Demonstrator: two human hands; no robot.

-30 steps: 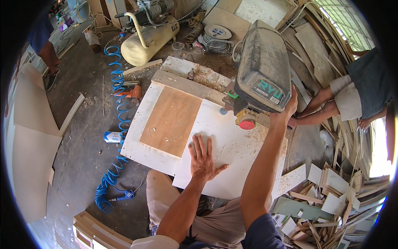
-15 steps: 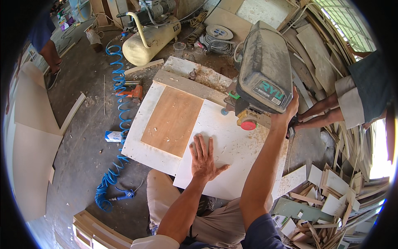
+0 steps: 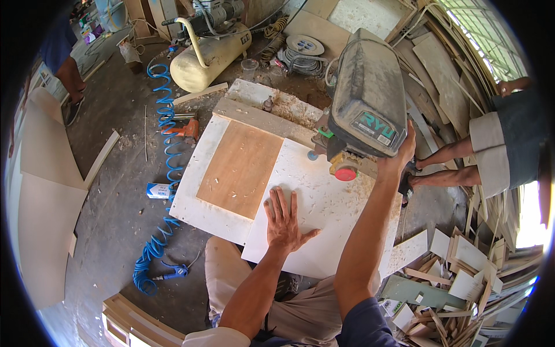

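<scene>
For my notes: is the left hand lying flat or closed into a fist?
Flat: the left hand lies palm down, fingers spread, on the white board.

Your left hand (image 3: 284, 222) lies flat, palm down, fingers spread, forearm extended forward. Your right arm reaches up and forward, right hand (image 3: 404, 151) raised, fingers curled in a grasp.

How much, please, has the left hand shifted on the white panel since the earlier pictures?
No: the left hand lies flat on the white panel, beside the brown board's corner.
</scene>
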